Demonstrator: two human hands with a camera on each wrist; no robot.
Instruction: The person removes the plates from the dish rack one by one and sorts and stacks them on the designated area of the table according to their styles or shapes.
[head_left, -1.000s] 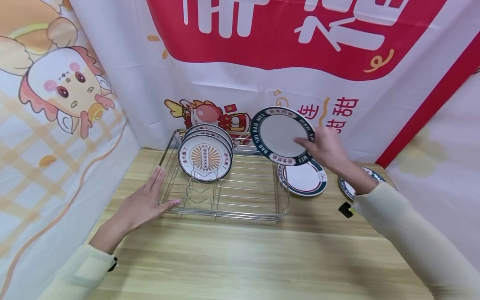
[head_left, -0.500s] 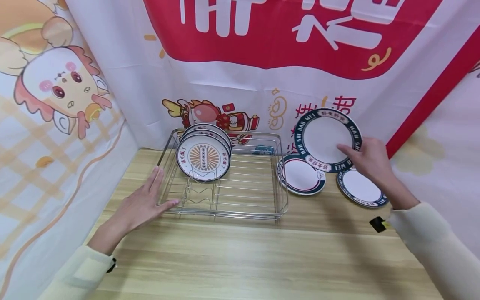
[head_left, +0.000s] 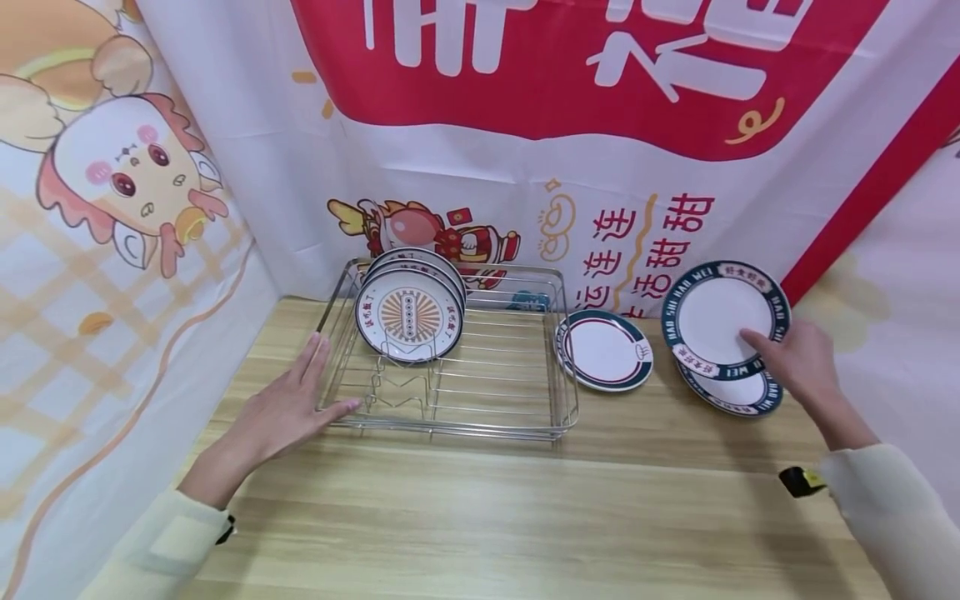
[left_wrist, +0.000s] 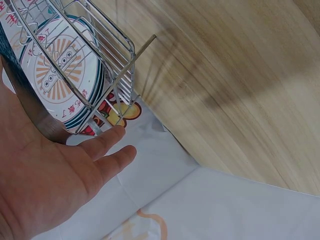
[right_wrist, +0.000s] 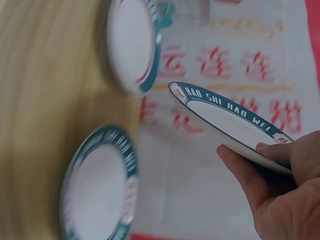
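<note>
My right hand [head_left: 804, 360] pinches the rim of a white plate [head_left: 722, 318] with a dark green lettered border, thumb on its face and fingers beneath. The right wrist view shows this held plate [right_wrist: 225, 120] tilted and off the table. Below it lies a similar green-rimmed plate [head_left: 738, 392], partly covered by it in the head view. My left hand [head_left: 283, 407], fingers spread, rests against the left end of the wire dish rack [head_left: 495, 429]. In the rack's left part several plates [head_left: 410, 317] with an orange sunburst print stand upright, one behind another.
Another green-rimmed plate [head_left: 606, 350] lies flat just right of the rack on the wooden table [head_left: 480, 517]. A printed white and red cloth [head_left: 465, 150] hangs behind, and patterned cloth [head_left: 150, 333] stands along the left side.
My right hand has carried the green-rimmed plate from above the rack's right end to the right and lower, over the far-right plate. My left hand stays at the rack.
</note>
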